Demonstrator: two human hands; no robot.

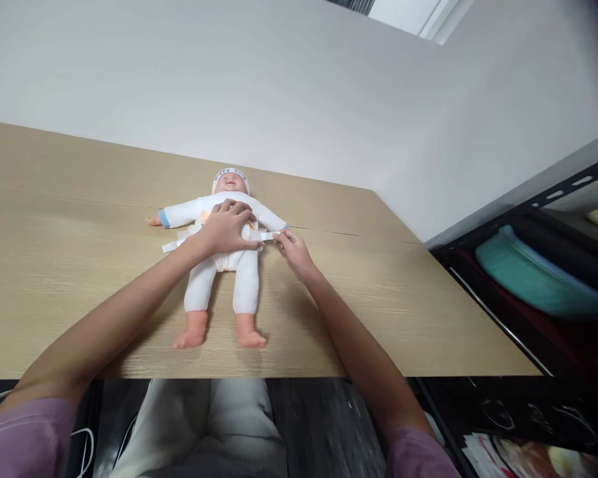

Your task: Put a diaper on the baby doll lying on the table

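Nearest the camera: the person's lap in pale trousers (204,425), purple sleeves (24,438) at both lower corners, white cable (84,445) by the left thigh. Dark floor beneath.

Wooden table (54,279) ran from the near edge out to a plain white wall (229,79). Baby doll (222,255) lay on its back near the table's middle, bare feet toward the person, head toward the wall. White suit, white cap with lettering, blue cuff on the arm stretched to the left side.

Left hand (228,229) lay palm down across the doll's belly and chest, fingers spread and curled over the torso, pressing rather than gripping. Right hand (292,249) sat just beside the doll's other side, fingertips pinched narrow on a white strap (269,236) running out from the doll's waist. A matching strap end (172,245) lay loose on the table at the doll's opposite side.

To the right, past the table edge: dark shelving (528,219) holding a teal folded item (533,279) and other dark goods, too blurred to name.
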